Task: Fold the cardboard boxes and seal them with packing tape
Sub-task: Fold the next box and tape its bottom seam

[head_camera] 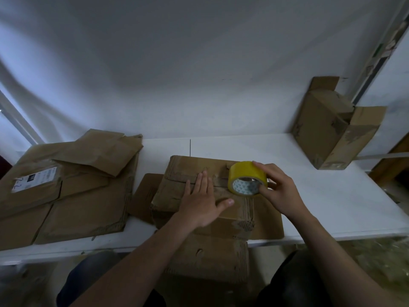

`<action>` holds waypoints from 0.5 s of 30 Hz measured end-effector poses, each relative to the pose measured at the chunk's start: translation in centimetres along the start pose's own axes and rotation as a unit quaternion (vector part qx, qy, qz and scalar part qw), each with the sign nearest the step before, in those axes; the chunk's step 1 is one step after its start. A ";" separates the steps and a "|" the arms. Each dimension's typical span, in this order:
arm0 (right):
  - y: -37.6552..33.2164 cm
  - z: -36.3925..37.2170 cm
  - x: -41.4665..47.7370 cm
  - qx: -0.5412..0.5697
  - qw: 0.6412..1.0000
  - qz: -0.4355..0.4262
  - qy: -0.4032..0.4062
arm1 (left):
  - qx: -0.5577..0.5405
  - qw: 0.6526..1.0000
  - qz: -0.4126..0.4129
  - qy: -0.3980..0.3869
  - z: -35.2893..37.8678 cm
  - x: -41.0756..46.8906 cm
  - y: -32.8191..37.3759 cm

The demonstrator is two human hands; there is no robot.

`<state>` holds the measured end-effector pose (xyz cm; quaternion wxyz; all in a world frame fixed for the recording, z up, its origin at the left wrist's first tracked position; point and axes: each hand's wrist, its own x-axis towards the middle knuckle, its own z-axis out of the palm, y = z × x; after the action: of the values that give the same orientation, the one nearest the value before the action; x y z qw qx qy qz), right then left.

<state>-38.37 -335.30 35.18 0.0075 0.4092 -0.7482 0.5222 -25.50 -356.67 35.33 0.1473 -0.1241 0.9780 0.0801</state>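
The right hand [278, 191] curls round the yellow tape roll [245, 173], resting on the cardboard box [181, 167] beneath. Just left, the left hand [202, 200] presses flat on the flaps [177, 185]. Flattened cartons [77, 189] lie further left; an open carton [329, 129] stands well off right.

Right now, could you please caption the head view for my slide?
Left hand flat on the cardboard box; right hand grips a yellow tape roll.

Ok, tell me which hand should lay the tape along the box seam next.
Right, probably. The right hand grips the yellow tape roll atop the cardboard box, while the left hand lies flat on it, pressing the top down.
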 end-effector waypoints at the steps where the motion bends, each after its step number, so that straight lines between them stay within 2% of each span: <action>1: 0.0 -0.2 0.3 -0.016 1.000 -0.008 -0.008 | 0.001 1.000 0.000 0.003 0.1 0.0 0.0; 5: -0.7 -0.9 1.5 -0.057 0.996 -0.039 -0.057 | 0.001 1.000 -0.002 0.014 0.6 0.1 -0.3; 8: -0.9 -1.8 2.0 -0.080 0.993 -0.051 -0.064 | 0.000 1.000 0.000 0.017 0.6 0.2 -0.4; 12: -0.3 -4.1 2.1 -0.152 0.984 -0.046 -0.079 | 0.002 1.000 -0.002 0.025 0.7 0.2 -0.4; 15: 0.2 -5.0 1.5 -0.161 0.981 -0.038 -0.103 | 0.005 1.000 -0.003 0.026 0.7 0.2 -0.4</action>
<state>-41.62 -332.26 37.98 0.0164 0.4822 -0.8032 0.3494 -25.38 -356.92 34.57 0.1227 -0.1280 0.9815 0.0718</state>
